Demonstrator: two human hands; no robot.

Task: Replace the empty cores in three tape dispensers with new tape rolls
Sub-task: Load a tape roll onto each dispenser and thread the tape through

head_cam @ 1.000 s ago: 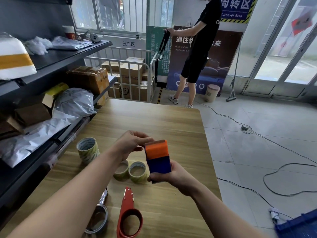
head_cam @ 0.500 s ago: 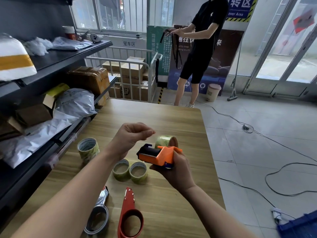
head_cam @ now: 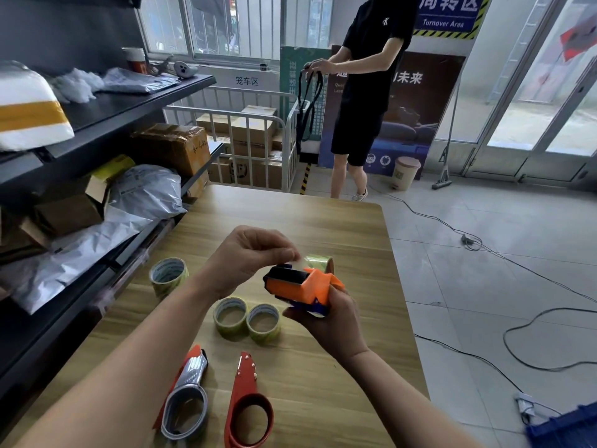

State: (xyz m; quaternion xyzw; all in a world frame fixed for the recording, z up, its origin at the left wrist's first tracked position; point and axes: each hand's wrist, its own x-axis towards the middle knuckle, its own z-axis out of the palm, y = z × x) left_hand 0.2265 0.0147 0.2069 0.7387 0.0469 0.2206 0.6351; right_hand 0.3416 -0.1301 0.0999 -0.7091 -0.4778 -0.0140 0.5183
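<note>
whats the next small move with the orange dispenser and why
Probably draw the tape end forward over the black roller. The right hand holds the orange dispenser with a roll already in it, and the left hand pinches what looks like the loose end right above the roller.

"Turnover Area" is being shown in white letters on a blue sign (head_cam: 447, 14) with a yellow-and-black striped border, beneath large Chinese characters reading 周转区. The characters 笼车区 are being displayed on a white wall label (head_cam: 246, 81) below the window. 未来 is being shown on a dark poster (head_cam: 416, 101). A small white logo is being worn on a black T-shirt (head_cam: 378, 43); it cannot be read with certainty.
</note>
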